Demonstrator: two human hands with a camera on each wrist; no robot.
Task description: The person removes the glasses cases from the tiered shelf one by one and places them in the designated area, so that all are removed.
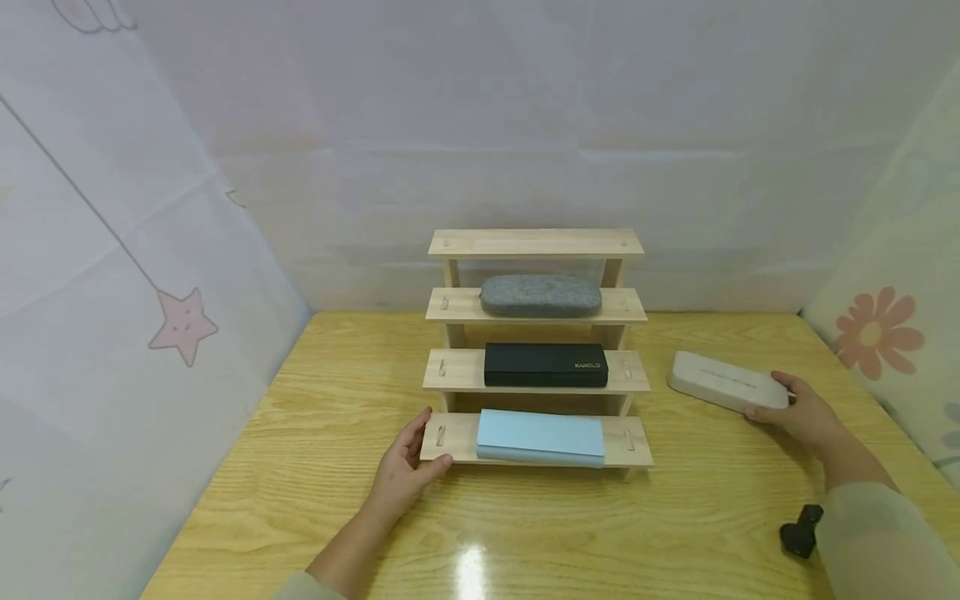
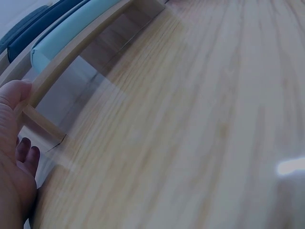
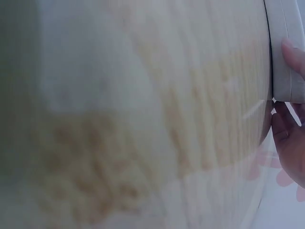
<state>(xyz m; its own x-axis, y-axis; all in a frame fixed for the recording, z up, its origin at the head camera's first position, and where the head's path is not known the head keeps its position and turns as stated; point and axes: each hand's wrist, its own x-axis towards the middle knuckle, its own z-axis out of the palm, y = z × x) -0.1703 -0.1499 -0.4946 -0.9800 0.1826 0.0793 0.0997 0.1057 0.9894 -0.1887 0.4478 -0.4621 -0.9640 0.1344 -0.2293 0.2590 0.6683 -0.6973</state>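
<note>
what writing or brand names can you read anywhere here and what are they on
"KANOLD", as best it reads, in small gold letters near the right end of the black rectangular case on the second tier of the stepped wooden display rack.
A faint line of print runs along the top of the beige oblong case gripped by the right hand; too small to read.
No writing shows on the grey felt case or the light blue case.

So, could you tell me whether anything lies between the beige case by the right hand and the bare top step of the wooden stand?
Nothing visible does. The right hand grips the oblong beige case on the wooden table, right of the stepped wooden stand. Its top step is bare, and only open tabletop and air lie between.
</note>
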